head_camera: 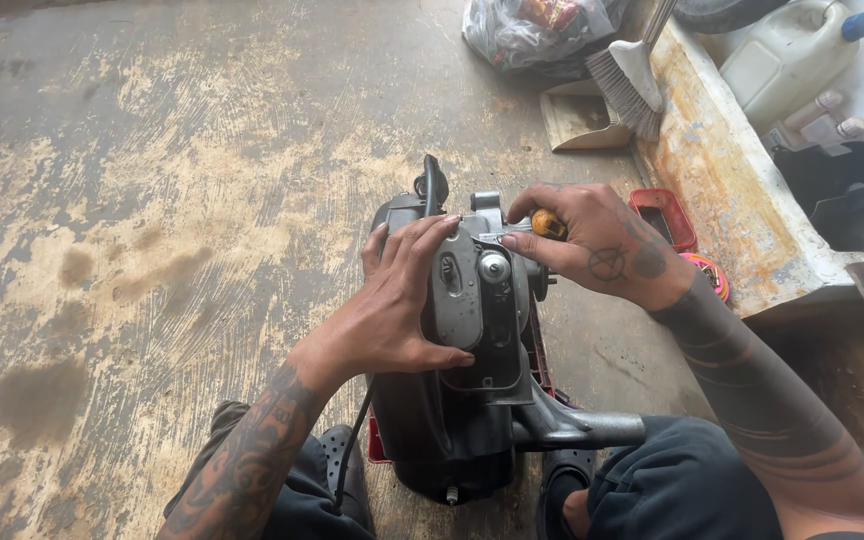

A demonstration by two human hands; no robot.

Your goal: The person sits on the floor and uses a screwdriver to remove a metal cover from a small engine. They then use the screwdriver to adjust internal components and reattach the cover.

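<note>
Head view looks down on a stained, worn concrete floor [152, 200], bare across its left half. At centre, between the person's knees, stands a dark grey engine casing [452, 400] with a lighter grey metal cover [462, 295] on its top face and a round silver cap [494, 267] set into it; a metal tube [592, 430] sticks out to the right near the bottom, and a red edge [542, 365] shows behind the casing. Left hand [397, 305] lies flat on the cover, fingers spread and pressed against it, thumb hooked along the lower edge. Right hand [597, 245] is curled round a screwdriver with an orange handle [549, 224], pinching it between thumb and fingers, the tip lying at the upper rim of the cover just beside the left fingertips. Further right, a small red tray [664, 215] sits on the floor near a rusty, cream-painted ledge [722, 180]. Above it lean a hand brush [632, 85] and a dustpan [572, 120], with a plastic bag [532, 30] behind. At far right stands a white jug with a blue cap [792, 50]
</note>
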